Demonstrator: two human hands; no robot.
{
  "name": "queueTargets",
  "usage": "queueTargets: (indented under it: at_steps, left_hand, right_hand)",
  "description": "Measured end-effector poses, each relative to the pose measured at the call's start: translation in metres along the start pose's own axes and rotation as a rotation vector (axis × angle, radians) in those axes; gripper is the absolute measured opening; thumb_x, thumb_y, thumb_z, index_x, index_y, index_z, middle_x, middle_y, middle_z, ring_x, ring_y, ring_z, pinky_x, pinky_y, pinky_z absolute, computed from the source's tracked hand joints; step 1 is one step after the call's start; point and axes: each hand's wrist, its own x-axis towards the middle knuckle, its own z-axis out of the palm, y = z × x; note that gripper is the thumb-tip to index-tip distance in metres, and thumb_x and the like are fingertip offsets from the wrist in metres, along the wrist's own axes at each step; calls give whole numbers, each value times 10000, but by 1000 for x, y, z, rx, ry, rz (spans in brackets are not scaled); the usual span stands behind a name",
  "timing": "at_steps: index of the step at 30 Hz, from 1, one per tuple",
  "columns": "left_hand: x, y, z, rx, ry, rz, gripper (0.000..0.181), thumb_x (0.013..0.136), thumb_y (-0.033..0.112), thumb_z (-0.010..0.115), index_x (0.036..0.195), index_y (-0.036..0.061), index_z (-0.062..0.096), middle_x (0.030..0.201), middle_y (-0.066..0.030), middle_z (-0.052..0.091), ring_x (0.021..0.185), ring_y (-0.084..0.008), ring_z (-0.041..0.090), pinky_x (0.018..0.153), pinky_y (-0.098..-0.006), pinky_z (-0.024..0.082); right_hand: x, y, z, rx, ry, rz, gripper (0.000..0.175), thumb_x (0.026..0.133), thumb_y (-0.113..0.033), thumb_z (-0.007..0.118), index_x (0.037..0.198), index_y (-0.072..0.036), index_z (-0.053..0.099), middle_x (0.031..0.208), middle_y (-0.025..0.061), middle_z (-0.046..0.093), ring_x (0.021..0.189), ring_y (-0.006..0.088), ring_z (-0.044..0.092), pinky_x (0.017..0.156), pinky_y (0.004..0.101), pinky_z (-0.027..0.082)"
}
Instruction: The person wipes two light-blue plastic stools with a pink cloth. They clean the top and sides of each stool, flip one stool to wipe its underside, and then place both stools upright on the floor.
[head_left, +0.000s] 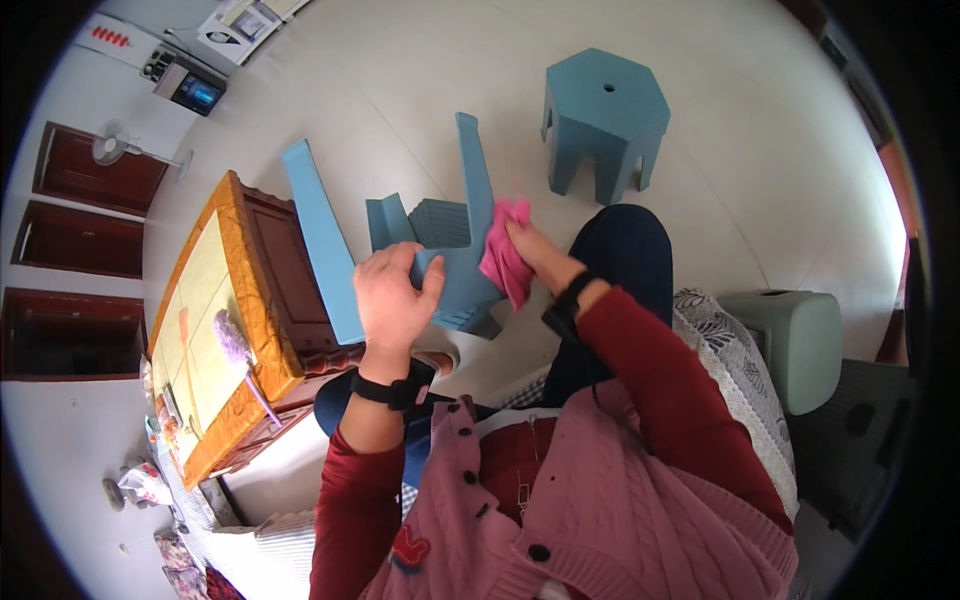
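Observation:
In front of me a blue plastic stool (457, 289) is held tipped over, its long legs pointing away from me and its ribbed underside partly in view. My left hand (395, 292) grips an edge of it, thumb apart from the fingers. A crumpled pink cloth (507, 259) is bunched in my right hand (534, 251) and pressed against the outer side of one stool leg. The palm side of the right hand is hidden. Beyond, to the right, a second blue stool (607, 97) with a hexagonal seat stands upright on the floor.
At left stands a wooden table (274, 367) bearing a purple duster (232, 337) and an orange fly swatter (184, 330). A standing fan (112, 142) is farther back. On my right are a grey-green plastic bin (814, 352) and a patterned seat cover (724, 337). Pale tiled floor (420, 60) lies ahead.

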Motion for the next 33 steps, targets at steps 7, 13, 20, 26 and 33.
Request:
queueTargets:
  at_steps: [7,13,20,26,33]
  left_hand:
    - [-4,-21,-6,-147,95,-84,248,865,214,801,734,47,673,666,-92,621,636,-269,582,614,-371,444]
    - [-18,-74,-30,-970,210,-575,427,975,178,780,619,143,547,668,127,483,631,-19,371,595,-224,311]
    - [-39,-102,3,-1121,276,-760,407,969,186,778,609,175,589,644,116,509,606,-37,418,600,-238,341]
    - [-29,-112,-4,-580,65,-630,409,1058,261,649,715,40,617,644,1,561,602,-161,554,604,-346,444]
    - [-8,-51,-3,54,103,-81,371,1038,245,598,734,32,576,693,-197,614,699,-427,626,649,-523,494]
  right_hand:
    - [-87,-12,9,241,-19,221,403,1109,-319,458,1342,-27,611,1270,114,680,1108,224,663,988,365,531]
    - [-128,-82,7,-222,-98,-390,410,1009,-304,623,1284,-2,648,1247,185,684,1104,276,672,946,365,528]
    - [-165,-98,37,-667,157,-796,496,907,-384,734,1311,-106,661,1051,195,620,964,392,632,846,454,535]
    - [-170,-100,47,-770,96,-894,545,857,-334,763,1337,-99,656,1049,182,575,941,378,619,844,451,530]
    - [-146,-125,79,-969,66,-1153,498,862,-261,749,1329,-109,666,1138,184,559,1003,382,606,927,450,530]
